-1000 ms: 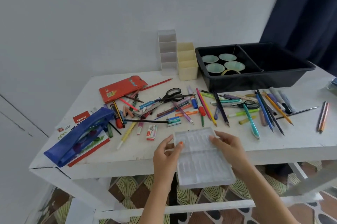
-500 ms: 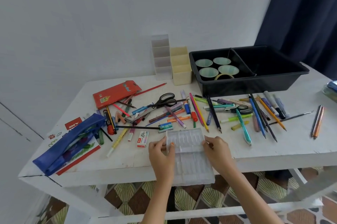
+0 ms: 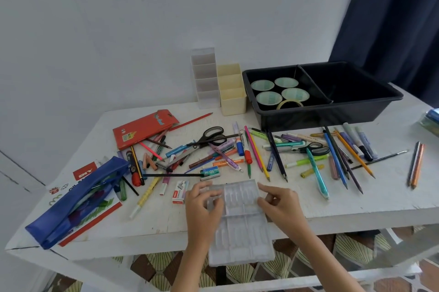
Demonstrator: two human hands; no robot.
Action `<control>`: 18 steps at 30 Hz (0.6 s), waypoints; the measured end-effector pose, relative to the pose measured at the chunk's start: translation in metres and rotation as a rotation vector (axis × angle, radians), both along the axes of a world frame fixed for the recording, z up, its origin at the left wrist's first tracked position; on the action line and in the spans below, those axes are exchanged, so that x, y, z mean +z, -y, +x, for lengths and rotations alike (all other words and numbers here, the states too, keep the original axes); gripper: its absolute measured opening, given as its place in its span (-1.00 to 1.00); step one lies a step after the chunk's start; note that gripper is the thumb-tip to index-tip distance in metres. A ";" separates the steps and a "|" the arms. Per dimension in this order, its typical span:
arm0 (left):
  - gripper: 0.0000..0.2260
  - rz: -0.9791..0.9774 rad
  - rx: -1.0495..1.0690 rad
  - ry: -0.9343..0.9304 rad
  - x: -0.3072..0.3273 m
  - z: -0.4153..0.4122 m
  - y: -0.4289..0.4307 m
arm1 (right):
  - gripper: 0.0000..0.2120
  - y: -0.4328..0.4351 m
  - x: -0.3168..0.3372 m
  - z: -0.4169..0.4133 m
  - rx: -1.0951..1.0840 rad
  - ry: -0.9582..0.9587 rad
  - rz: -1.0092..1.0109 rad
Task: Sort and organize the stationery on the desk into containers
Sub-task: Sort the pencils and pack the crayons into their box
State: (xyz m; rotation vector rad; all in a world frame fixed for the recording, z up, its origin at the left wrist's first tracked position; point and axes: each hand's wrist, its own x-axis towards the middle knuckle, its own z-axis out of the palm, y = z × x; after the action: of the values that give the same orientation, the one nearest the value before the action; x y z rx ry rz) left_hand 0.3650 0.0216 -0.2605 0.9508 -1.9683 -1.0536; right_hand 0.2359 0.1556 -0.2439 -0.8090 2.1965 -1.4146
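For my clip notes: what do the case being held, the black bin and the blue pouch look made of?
Case: thin clear plastic, moulded; the desk edge shows through and its ridged slots catch light. Bin: rigid black plastic, slight sheen, with moulded rim and divider. Pouch: soft blue translucent material, perhaps vinyl or mesh; contents show dimly through it.

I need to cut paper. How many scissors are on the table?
2. One pair of black-handled metal scissors lies mid-table beside the red cardboard box; the other pair lies before the black plastic tray. More may hide underneath.
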 end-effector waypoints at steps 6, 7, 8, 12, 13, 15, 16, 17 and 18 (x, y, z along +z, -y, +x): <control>-0.80 0.058 0.000 -0.007 -0.001 -0.013 0.005 | -0.66 0.013 -0.001 -0.007 -0.047 -0.074 0.036; -0.80 0.054 -0.011 0.014 0.000 -0.016 0.007 | -0.67 0.015 -0.001 -0.009 -0.069 -0.085 0.032; -0.79 0.047 -0.028 0.029 0.001 -0.018 0.009 | -0.69 0.016 -0.001 -0.011 -0.096 -0.091 0.029; -0.76 0.001 -0.071 0.074 0.004 -0.024 0.016 | -0.74 0.026 0.001 -0.018 -0.166 -0.103 0.019; -0.76 -0.031 -0.081 0.091 0.004 -0.025 0.018 | -0.74 0.028 0.001 -0.019 -0.173 -0.100 0.015; -0.75 -0.082 -0.100 0.110 0.004 -0.026 0.019 | -0.75 0.032 -0.001 -0.023 -0.194 -0.087 0.010; -0.75 -0.092 -0.100 0.112 0.003 -0.026 0.020 | -0.76 0.033 -0.001 -0.023 -0.206 -0.084 0.007; -0.75 -0.092 -0.094 0.110 0.003 -0.027 0.021 | -0.76 0.034 -0.002 -0.024 -0.219 -0.085 0.005; -0.75 -0.084 -0.086 0.107 0.002 -0.028 0.021 | -0.77 0.035 -0.003 -0.025 -0.231 -0.085 0.007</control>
State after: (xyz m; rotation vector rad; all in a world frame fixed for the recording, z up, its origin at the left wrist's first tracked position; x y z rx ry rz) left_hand 0.3370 0.0003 -0.2589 0.9007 -2.1411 -0.9757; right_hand 0.2109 0.1202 -0.2464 -0.6394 2.4232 -1.5017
